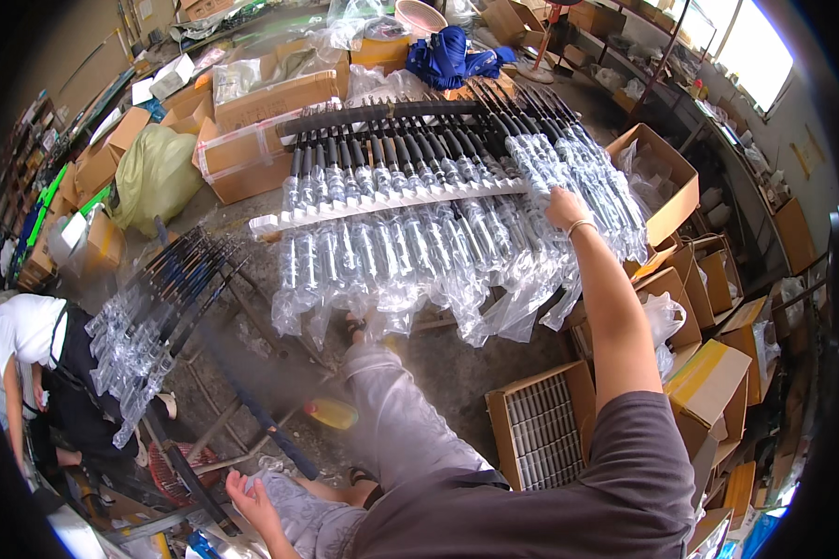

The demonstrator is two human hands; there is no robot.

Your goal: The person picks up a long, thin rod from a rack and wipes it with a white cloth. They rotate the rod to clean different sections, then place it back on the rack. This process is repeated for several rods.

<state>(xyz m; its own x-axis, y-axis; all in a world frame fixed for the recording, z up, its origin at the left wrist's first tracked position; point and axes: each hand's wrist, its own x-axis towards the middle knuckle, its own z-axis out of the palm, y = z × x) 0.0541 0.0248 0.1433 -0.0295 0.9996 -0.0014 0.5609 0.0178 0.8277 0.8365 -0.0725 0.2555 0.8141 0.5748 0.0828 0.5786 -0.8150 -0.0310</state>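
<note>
The fingers of the right hand point(565, 209) are curled down against the plastic-wrapped rods point(573, 177) at the right end of a long row; whether they close around a rod cannot be told. A thin band point(583, 224) encircles the right wrist, and the right arm extends forward. The left hand point(254, 508) is positioned low, above the lap, with its fingers parted, slightly bent and holding nothing. The row of rods lies side by side in front of the person, with black grips toward the far side and clear plastic sleeves point(382, 256) hanging over the near side. A white notched rail point(391, 200) runs crosswise beneath the row, and a dark bar point(382, 117) lies across its far part. To the left, a second group of wrapped rods point(149, 335) leans on a metal frame point(216, 424), beside a co-worker in a white top point(26, 328). An open carton point(501, 438) of grey cylindrical pieces stands near the person's right side. Beyond the row are a blue fabric bundle point(443, 58) and cardboard boxes point(270, 102).
</note>
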